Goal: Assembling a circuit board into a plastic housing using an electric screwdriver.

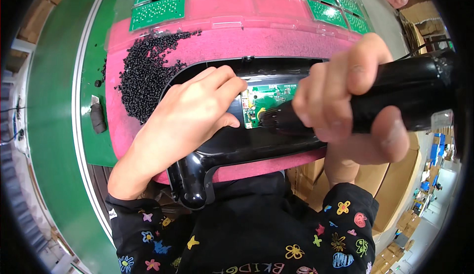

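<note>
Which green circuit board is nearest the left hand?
The green board in the black housing, by the left hand; the other boards lie in clear plastic trays farther away.

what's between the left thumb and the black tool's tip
The left end of the green board, in the head view.

Assembly workshop: trayed circuit boards [158,13], heaped small black parts [140,76], cardboard boxes [395,187].
</note>
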A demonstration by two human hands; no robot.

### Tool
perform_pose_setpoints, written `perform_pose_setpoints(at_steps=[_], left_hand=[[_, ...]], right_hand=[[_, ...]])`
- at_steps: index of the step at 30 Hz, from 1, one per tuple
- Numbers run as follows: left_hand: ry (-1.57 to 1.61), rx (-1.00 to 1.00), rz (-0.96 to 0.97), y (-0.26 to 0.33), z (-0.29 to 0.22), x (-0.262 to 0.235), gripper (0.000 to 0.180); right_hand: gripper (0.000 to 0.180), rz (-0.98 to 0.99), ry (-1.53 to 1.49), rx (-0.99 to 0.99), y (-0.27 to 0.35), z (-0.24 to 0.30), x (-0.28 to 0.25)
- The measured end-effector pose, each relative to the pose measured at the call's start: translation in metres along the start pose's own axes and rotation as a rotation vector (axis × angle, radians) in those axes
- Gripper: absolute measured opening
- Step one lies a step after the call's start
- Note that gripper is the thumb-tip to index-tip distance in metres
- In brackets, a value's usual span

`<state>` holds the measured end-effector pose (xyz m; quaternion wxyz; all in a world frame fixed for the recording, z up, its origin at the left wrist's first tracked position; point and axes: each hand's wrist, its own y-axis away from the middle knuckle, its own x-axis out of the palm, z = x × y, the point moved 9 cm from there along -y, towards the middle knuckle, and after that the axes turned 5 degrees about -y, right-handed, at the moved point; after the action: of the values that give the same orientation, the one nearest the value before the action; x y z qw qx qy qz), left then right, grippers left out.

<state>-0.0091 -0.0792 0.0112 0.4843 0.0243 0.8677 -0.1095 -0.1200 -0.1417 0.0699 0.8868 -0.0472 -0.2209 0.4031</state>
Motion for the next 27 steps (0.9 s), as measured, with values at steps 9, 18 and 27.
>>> perform_pose_setpoints(at_steps=[9,18,27], left_hand=[[-0.137,0.046,0.075,0.010,0.008,0.006,0.018],[-0.147,0.075,0.013,0.012,0.005,0.007,0.018],[-0.019,0.086,-0.004,0.010,0.007,0.005,0.019]], right_hand=[[0.042,0.080,0.044,0.095,0.003,-0.012,0.012],[0.047,0.320,0.101,0.153,0.001,-0.018,0.040],[0.050,0.167,0.083,0.239,0.007,-0.026,0.031]])
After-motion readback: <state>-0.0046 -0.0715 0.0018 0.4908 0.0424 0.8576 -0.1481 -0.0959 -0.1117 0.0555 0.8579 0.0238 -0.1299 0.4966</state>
